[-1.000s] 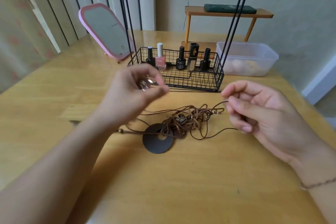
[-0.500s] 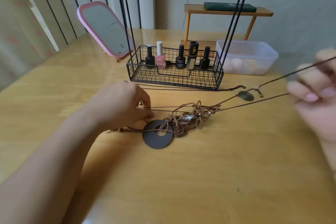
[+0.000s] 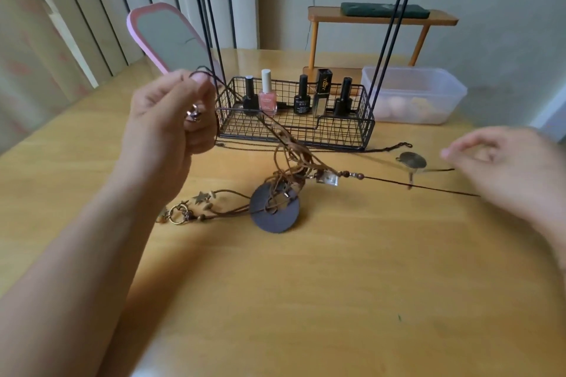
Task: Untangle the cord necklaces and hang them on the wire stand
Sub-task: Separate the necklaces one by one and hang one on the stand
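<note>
Wooden bench (image 3: 337, 300) is carrying the tangled cord necklaces (image 3: 291, 168) near a wire stand (image 3: 294, 128) whose top is running out of frame. Left hand (image 3: 171, 119) is pinching a raised dark cord. Right hand (image 3: 502, 168) is blurring; whether it is gripping the taut cord is unclear.

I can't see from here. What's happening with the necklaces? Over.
Left hand lifting cords. Right hand blurred, by a taut cord. Tangle still knotted on table, none on stand.
</note>
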Tool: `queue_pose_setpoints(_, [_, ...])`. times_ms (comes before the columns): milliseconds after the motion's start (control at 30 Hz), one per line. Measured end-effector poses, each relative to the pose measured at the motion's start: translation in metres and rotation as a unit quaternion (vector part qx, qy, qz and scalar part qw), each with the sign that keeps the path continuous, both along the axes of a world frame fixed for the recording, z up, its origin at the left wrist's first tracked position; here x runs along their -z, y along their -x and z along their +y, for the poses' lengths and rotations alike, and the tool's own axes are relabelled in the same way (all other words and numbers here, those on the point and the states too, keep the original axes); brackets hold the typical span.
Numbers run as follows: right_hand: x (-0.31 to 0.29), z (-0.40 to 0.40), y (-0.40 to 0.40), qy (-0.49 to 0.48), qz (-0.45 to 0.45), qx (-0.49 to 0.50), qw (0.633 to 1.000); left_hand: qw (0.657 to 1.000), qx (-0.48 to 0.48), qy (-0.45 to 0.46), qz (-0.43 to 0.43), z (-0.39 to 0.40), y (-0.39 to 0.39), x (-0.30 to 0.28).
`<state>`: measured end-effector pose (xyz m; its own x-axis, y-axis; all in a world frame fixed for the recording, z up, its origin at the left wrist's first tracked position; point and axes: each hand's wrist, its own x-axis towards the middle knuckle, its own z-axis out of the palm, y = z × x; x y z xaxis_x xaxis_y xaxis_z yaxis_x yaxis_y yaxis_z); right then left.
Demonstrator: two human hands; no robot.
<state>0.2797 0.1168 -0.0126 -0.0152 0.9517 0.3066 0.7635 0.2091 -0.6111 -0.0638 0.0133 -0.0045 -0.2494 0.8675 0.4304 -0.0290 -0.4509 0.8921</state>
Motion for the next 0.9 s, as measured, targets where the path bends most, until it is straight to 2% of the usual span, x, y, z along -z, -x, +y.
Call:
queue_pose_setpoints(33, [0.003,-0.006,0.008,-0.021,-0.035,0.005,0.999,1.000,0.008,-0.005,0.015,0.000,-0.003,0.001])
queue_pose_setpoints(100, [0.011,-0.022,0.028,-0.142,-0.038,-0.042,0.988,0.999,0.019,0.003,0.041,0.001,-0.010,0.004])
queue_pose_setpoints(167, [0.010,-0.036,0.044,-0.281,-0.027,-0.142,0.949,0.999,0.028,0.018,0.035,0.001,-0.018,0.007])
queue_pose_setpoints(233, [0.020,-0.060,0.068,-0.318,-0.030,-0.289,0.903,0.999,0.024,0.030,0.019,0.002,-0.025,0.010])
queue_pose_setpoints(267, [0.027,-0.067,0.077,-0.306,-0.035,-0.341,0.888,0.999,0.016,0.041,0.011,0.002,-0.028,0.011])
queue_pose_setpoints(333, [0.039,-0.068,0.087,-0.271,-0.061,-0.361,0.890,0.998,-0.013,0.063,-0.006,0.002,-0.029,0.010])
queue_pose_setpoints(433, [0.047,-0.061,0.092,-0.177,-0.102,-0.300,0.932,0.989,-0.076,0.113,-0.061,0.004,-0.026,0.009])
queue_pose_setpoints(533, [0.051,-0.055,0.094,-0.140,-0.162,-0.269,0.939,0.977,-0.082,0.189,-0.062,0.008,-0.026,0.014])
queue_pose_setpoints(567, [0.051,-0.054,0.094,-0.138,-0.165,-0.275,0.937,0.975,-0.081,0.206,-0.029,0.009,-0.028,0.017])
queue_pose_setpoints(633, [0.049,-0.054,0.092,-0.140,-0.151,-0.294,0.934,0.964,-0.104,0.212,0.123,0.010,-0.032,0.024])
queue_pose_setpoints(700, [0.044,-0.052,0.088,-0.109,-0.069,-0.309,0.942,0.926,-0.132,0.183,0.303,0.009,-0.038,0.031])
queue_pose_setpoints(733, [0.040,-0.050,0.085,-0.083,-0.019,-0.313,0.946,0.910,-0.128,0.175,0.353,0.008,-0.042,0.033])
queue_pose_setpoints(800, [0.033,-0.046,0.076,-0.007,0.039,-0.329,0.943,0.903,-0.083,0.176,0.384,0.006,-0.048,0.038])
queue_pose_setpoints(900, [0.029,-0.043,0.067,0.080,0.066,-0.347,0.932,0.877,-0.049,0.158,0.451,0.003,-0.054,0.040])
